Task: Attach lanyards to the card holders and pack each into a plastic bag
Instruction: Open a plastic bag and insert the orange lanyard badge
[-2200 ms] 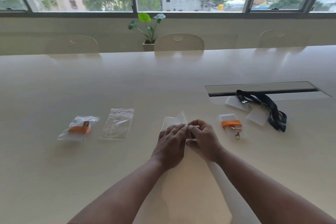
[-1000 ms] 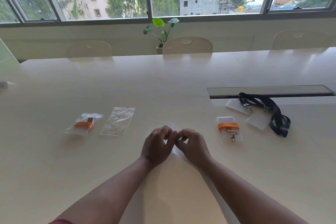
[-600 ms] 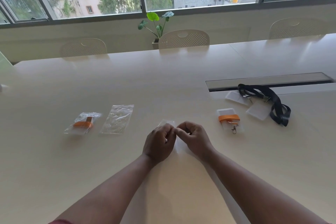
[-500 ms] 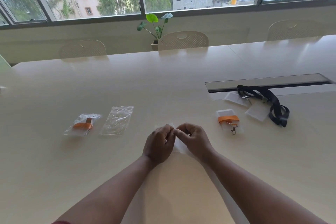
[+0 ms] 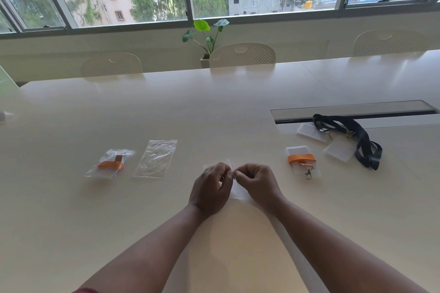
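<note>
Since half a second ago little has changed: the left hand point(image 5: 210, 188) and right hand point(image 5: 258, 182) still meet knuckle to knuckle on the table point(image 5: 214, 107), fingers curled and pinching a clear plastic bag point(image 5: 237, 191) — its far corner now peeks out less. Just right of the grip lies a card holder point(image 5: 300, 159) under an orange lanyard point(image 5: 302, 158); further right, a black lanyard point(image 5: 357, 135). Left of the hands sit an empty bag point(image 5: 156, 158) and a packed bag point(image 5: 110, 163) — nothing lies between.
</note>
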A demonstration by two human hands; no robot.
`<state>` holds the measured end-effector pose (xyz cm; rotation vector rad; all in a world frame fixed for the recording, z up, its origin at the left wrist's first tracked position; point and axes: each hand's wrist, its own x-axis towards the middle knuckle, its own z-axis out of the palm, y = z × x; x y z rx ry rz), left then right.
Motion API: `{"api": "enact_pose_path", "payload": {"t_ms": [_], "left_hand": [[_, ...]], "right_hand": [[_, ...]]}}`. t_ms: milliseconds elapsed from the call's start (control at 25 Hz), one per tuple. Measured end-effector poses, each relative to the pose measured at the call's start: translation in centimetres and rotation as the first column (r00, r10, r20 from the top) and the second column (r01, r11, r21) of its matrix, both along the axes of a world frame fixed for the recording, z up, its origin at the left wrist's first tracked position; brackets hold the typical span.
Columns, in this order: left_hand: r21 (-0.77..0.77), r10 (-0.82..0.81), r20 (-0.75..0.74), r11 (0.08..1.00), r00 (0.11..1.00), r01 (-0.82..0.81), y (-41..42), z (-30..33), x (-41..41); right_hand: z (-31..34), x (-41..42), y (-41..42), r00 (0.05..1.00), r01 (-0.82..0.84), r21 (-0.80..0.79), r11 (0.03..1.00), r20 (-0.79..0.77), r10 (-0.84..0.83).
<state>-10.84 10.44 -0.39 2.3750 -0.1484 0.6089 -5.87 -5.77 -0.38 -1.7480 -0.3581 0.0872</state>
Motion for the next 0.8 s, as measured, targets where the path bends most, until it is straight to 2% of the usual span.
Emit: {"api": "enact_pose_path", "payload": {"t_ms": [240, 560, 800], "left_hand": [[0.014, 0.000, -0.013, 1.000, 1.000, 0.000, 0.00, 0.06, -0.04], [-0.032, 0.046, -0.051, 0.998, 0.998, -0.047, 0.17, 0.03, 0.17], [-0.026, 0.021, -0.076, 0.999, 0.997, -0.023, 0.12, 0.09, 0.17]], "right_hand": [[0.14, -0.18, -0.27, 0.992, -0.108, 0.075, 0.991, -0.050, 0.112], [0.23, -0.13, -0.19, 0.978, -0.195, 0.095, 0.976, -0.057, 0.201], [0.17, -0.15, -0.11, 0.994, -0.093, 0.031, 0.995, -0.054, 0.095]]}}
